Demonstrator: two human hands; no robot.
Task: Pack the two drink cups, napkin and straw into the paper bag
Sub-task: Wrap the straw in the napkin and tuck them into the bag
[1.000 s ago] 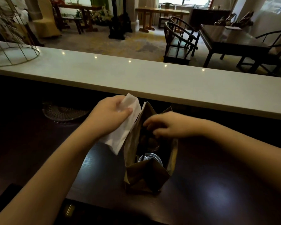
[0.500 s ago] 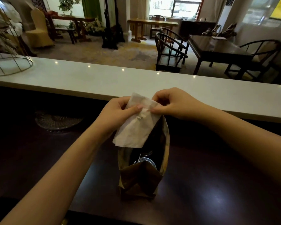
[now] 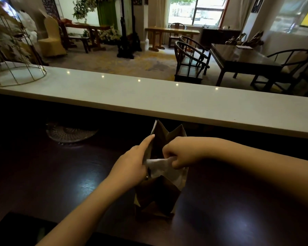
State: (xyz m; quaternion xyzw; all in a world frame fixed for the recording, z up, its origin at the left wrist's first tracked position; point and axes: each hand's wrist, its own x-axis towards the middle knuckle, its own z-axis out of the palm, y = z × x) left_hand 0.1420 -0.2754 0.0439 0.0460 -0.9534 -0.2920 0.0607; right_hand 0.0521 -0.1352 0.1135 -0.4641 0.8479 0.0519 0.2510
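Note:
A brown paper bag (image 3: 156, 196) stands open on the dark counter in front of me. A white napkin (image 3: 160, 166) lies inside the bag's mouth. My right hand (image 3: 178, 151) reaches over the bag's right rim and pinches the napkin's top with curled fingers. My left hand (image 3: 133, 164) lies flat against the outside of the bag's left wall, forefinger straight along the rim. The napkin and my hands hide whatever else is in the bag; no cup or straw shows.
A clear glass plate (image 3: 69, 133) sits on the dark counter (image 3: 43, 174) at the left. A raised white bar top (image 3: 149, 96) runs across behind the bag, with a gold wire frame (image 3: 16, 75) on its left end. Chairs and tables stand beyond.
Both hands held the napkin above the bag half a second ago. Now the napkin is down in the bag's mouth under my right hand, and my left hand has shifted to the bag's side.

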